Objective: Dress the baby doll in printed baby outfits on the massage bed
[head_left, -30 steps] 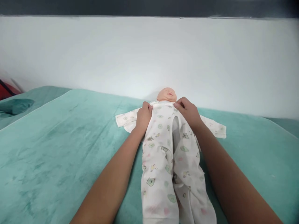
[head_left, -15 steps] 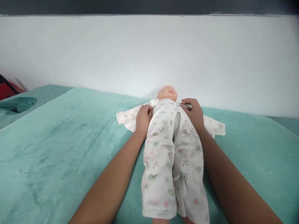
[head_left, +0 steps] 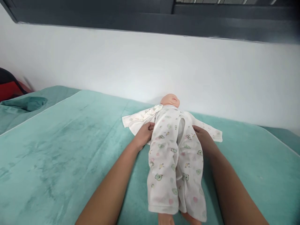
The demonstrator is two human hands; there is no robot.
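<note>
A baby doll lies on its back, its head toward the wall and its bare feet toward me. It wears white baby pants printed with green bears, pulled high over its torso and split at the crotch. Under them a white baby shirt spreads its sleeves to both sides. My left hand is closed at the left edge of the pants, fingers curled against the cloth. On the opposite side my right hand grips the right edge, its fingertips partly hidden by the fabric.
A green plush cover lies beneath the doll. Behind it rises a white wall with a dark frame above. At the far left are a green cushion-like bundle and a red and black object.
Both hands have slid down toward me along the sides of the pants, from near the chest to about hip level. The camera view has tilted upward slightly.
</note>
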